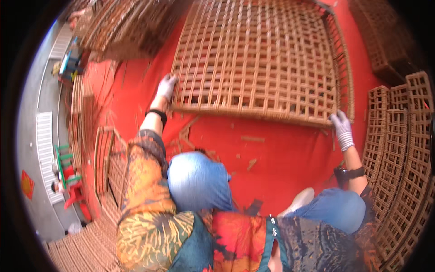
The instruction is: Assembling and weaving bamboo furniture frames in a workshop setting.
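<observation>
A large rectangular wicker basket of brown open lattice lies in front of me, its broad face up and one side wall showing along the right. My left hand, in a pale glove, is closed on its left edge near the front corner. At the near right corner, my right hand, in a striped pale glove, has its fingers curled over the rim. Both thumbs are hard to make out.
Red sheeting covers the floor, strewn with wicker scraps. Stacked lattice wicker pieces line the right side. More wickerwork stands at the far left, and a wicker frame leans nearer me. My knees flank the space before me.
</observation>
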`<act>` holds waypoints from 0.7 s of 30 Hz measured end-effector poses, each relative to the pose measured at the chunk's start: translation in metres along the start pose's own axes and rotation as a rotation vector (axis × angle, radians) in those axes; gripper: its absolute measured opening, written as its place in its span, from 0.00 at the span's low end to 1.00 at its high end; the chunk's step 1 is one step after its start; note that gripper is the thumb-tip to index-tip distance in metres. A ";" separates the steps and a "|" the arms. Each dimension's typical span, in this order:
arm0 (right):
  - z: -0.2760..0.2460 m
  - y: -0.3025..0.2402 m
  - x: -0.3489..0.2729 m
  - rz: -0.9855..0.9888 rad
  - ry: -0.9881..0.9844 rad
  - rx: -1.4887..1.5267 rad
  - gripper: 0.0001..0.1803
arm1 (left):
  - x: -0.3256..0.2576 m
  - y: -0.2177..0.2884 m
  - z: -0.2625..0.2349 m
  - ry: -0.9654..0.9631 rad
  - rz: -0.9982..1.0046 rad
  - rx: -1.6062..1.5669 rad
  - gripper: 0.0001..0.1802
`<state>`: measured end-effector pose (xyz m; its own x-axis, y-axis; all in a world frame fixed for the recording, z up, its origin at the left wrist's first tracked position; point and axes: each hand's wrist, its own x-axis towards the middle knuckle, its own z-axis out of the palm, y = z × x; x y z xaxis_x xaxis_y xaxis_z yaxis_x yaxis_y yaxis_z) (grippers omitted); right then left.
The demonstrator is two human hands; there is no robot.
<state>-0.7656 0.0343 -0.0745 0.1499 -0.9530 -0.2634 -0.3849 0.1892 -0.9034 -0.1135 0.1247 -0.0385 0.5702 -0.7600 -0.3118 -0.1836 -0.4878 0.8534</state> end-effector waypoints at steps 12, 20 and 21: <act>0.024 0.000 0.000 0.193 -0.045 0.087 0.30 | -0.009 -0.039 -0.045 0.237 -0.081 0.277 0.35; 0.004 0.011 -0.003 0.126 -0.021 0.045 0.29 | -0.039 -0.031 -0.005 0.302 0.076 0.718 0.33; 0.011 0.012 -0.002 0.097 -0.038 0.055 0.28 | -0.033 -0.055 -0.019 0.366 0.023 0.567 0.32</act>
<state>-0.7611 0.0414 -0.0887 0.1493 -0.9199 -0.3626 -0.3493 0.2940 -0.8897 -0.1073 0.1845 -0.0669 0.7774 -0.6270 -0.0498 -0.5336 -0.6993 0.4756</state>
